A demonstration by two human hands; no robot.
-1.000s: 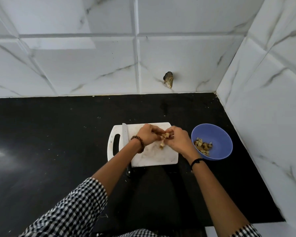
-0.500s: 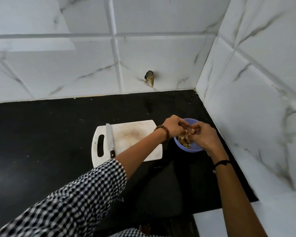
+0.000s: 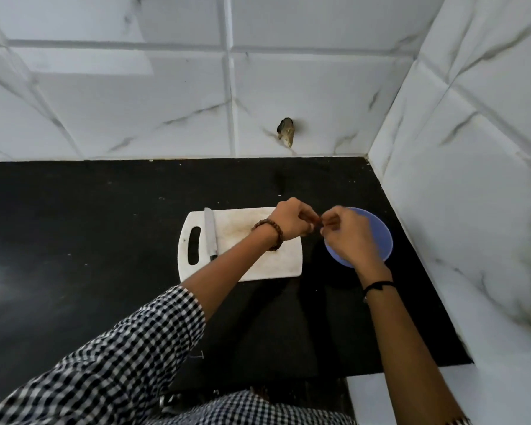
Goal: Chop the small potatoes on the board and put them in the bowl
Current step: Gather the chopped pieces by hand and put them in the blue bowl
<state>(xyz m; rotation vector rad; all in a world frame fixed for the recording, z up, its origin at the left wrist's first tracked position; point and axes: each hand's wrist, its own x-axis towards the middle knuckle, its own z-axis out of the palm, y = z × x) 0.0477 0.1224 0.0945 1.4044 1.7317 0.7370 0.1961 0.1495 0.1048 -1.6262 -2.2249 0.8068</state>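
The white cutting board (image 3: 258, 265) lies on the black counter with no potato showing on its bare surface. The blue bowl (image 3: 382, 240) stands just right of the board. My right hand (image 3: 348, 240) hovers over the bowl's left half and hides its contents. My left hand (image 3: 292, 220) is above the board's right edge, a bead bracelet on its wrist. Both hands have curled fingers, and their fingertips meet above the gap between board and bowl. I cannot see whether any potato pieces are between them.
A knife (image 3: 209, 233) lies along the board's left side next to the handle slot, blade pointing away from me. Tiled walls close the counter (image 3: 89, 240) at the back and right. A hole (image 3: 286, 131) shows in the back wall.
Both hands carried potato pieces from the board to above the bowl. The pieces have dropped out of sight, and the hands have drifted slightly back toward the board.
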